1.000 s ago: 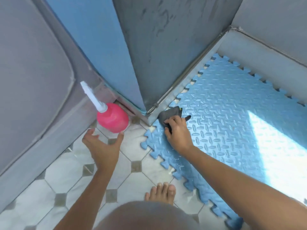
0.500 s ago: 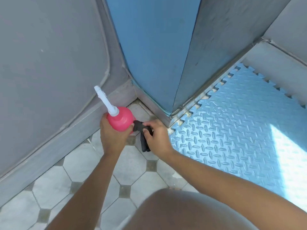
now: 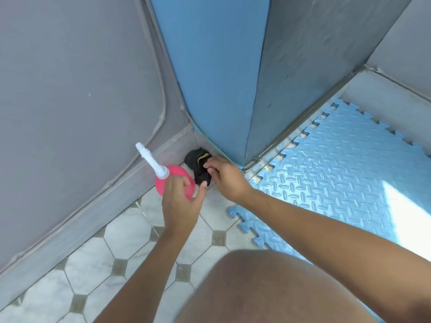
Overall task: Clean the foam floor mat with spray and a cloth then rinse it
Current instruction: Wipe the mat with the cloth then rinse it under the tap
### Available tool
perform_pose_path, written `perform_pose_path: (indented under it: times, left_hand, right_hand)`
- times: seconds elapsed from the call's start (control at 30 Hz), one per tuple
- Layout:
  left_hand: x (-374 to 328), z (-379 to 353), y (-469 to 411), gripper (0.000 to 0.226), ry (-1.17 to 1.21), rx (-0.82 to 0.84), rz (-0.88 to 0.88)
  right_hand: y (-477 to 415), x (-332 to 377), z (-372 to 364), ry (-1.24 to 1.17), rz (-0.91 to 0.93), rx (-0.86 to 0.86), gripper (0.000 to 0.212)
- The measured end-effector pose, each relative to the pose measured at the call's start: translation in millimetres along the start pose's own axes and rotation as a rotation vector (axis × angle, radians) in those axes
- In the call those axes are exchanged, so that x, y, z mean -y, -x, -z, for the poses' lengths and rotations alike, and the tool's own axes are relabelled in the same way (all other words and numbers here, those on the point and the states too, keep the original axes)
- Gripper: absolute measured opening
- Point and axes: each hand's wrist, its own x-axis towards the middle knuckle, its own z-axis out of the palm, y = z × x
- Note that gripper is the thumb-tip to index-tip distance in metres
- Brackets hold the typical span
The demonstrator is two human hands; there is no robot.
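Head view: bare knee (image 3: 268, 287) is nearest, and both arms reach past it. Left grip (image 3: 180, 201) wraps the pink spray bottle (image 3: 180, 172), fingers over its body, thumb out toward the cloth. Right grip (image 3: 225, 176), just beside it, has fingertips curled into the black cloth (image 3: 197, 165), which is bunched on the tiled floor (image 3: 130, 241) in the wall corner. Foam mat (image 3: 338, 173) lies right of the right grip; neither grip touches it.

Risks:
- The white nozzle (image 3: 149, 159) aims up-left from the left grip at the grey wall (image 3: 70, 89), so a squeeze likely misses both cloth and mat.
- The cloth in that corner can pick up grit and smear it onto the mat.

Vs 0.5 s ago: the cloth was against the bottle; now it sits beyond it. Vs 1 s ago: the cloth was on the mat edge and the left grip was empty.
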Motion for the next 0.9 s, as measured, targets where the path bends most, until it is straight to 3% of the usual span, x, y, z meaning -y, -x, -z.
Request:
perform_pose_path:
  times: [0.07,0.17,0.27,0.37,0.53,0.7,0.9]
  left_hand:
    - [-13,-12,3,0.033,0.005,0.078,-0.101]
    - [-33,-44,4,0.025,-0.019,0.395,-0.037]
    - [-48,-84,5,0.028,-0.114,0.759,0.024]
    - [-61,-118,8,0.053,-0.266,0.947,0.165]
    - [-79,-144,25,0.096,-0.422,0.997,0.263]
    - [-101,-121,-4,0.086,-0.515,0.976,0.182]
    - [-163,-74,-38,0.056,-0.237,0.922,0.083]
  right_hand:
    - [24,-7,20,0.051,0.089,0.120,0.018]
    - [61,-24,46,0.160,0.037,0.229,0.015]
    - [94,-54,82,0.190,-0.180,0.064,0.017]
    - [126,-84,125,0.229,-0.418,-0.094,0.019]
    - [144,-109,176,0.195,-0.621,-0.298,0.017]
    - [111,-90,231,0.162,-0.596,-0.489,0.022]
    - [55,-15,342,0.125,-0.447,-0.803,0.027]
